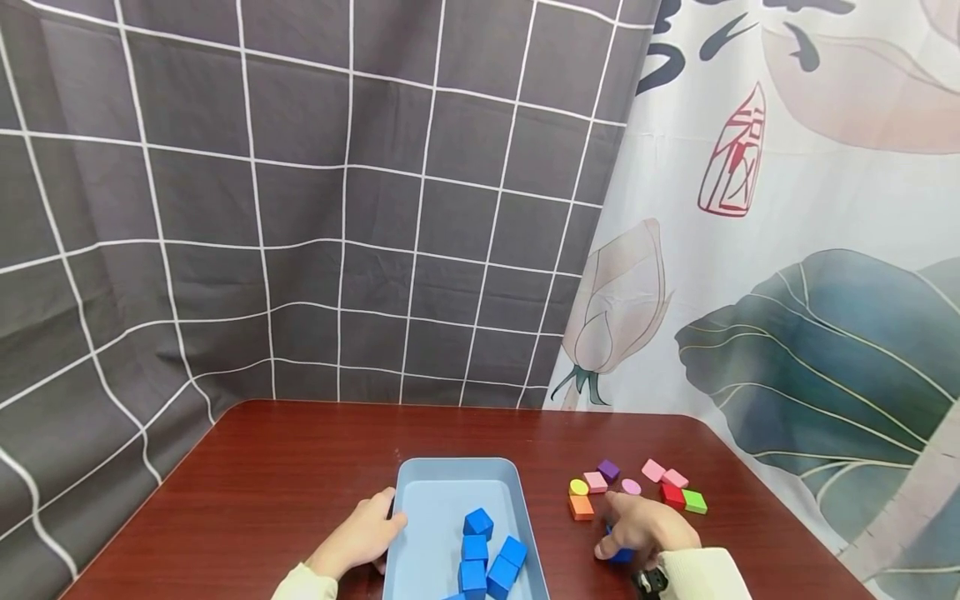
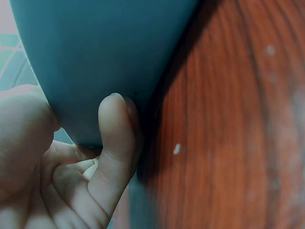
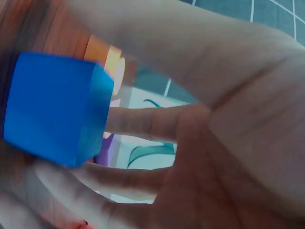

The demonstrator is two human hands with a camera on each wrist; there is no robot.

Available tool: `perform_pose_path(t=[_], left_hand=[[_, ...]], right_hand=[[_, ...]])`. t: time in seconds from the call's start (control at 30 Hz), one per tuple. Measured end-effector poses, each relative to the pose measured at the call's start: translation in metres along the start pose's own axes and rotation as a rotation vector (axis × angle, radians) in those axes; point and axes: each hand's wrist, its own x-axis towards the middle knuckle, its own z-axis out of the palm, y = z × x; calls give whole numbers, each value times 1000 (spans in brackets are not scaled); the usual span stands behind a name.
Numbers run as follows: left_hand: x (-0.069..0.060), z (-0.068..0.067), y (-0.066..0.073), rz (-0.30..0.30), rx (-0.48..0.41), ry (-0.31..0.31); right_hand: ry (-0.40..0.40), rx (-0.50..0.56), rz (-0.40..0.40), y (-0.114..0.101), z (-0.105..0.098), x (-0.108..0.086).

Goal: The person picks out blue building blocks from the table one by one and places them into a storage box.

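At the near middle of the table, a light blue tray (image 1: 423, 500) holds several blue cubes (image 1: 474, 547). My left hand (image 1: 362, 531) grips the tray's left rim, and in the left wrist view a fingertip presses the outer wall (image 2: 95, 62). To the right of the tray, my right hand (image 1: 648, 525) is over another blue cube (image 3: 52, 107). In the right wrist view its thumb and fingers spread around that cube, with a gap showing between thumb and cube. The hand partly hides this cube in the head view.
Beyond the right hand lie small coloured blocks: an orange block (image 1: 581, 507), a yellow disc (image 1: 578, 487), a purple block (image 1: 608, 470), a red block (image 1: 672, 496), a green block (image 1: 694, 502) and several pink pieces (image 1: 652, 471). Curtains (image 1: 300, 208) hang behind the brown table (image 1: 300, 450).
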Motion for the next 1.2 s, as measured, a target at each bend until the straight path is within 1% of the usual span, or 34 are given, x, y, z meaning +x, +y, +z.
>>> perform_pose_path(t=[0.07,0.2,0.4,0.53,0.6,0.67,0.73,0.83,0.87,0.9,1.0,1.07,1.2], left_hand=[[0,0,-1,-4,2,0],[-1,0,-1,-7,6,3],[-1,0,-1,0,6,16],[-1,0,-2,6,8,25],[0,1,-3,8,10,23],[0,0,-4,6,10,18],[0,0,-4,-1,5,10],[1,0,-4,-7,1,4],[0,0,-3,-5,1,3],[1,0,-3,-3,2,3],[0,0,-3,4,9,3],[0,0,-2,3,10,2],[0,0,-1,-2,15,5]], right_hand=[[-8,-9,-11,-2,2,0],[16,-34,-66,-6,5,1],[42,-102,-153,-10,9,2],[51,-126,-183,-13,9,4],[61,-125,-217,-13,9,6],[80,-110,-290,-14,10,7],[95,-103,-395,-15,11,10],[96,-70,-535,-18,14,14],[95,-68,-565,-19,15,15],[94,-60,-577,-21,16,16],[123,-38,-612,-26,20,18],[158,-45,-632,-30,22,18],[226,-48,-701,-38,26,18]])
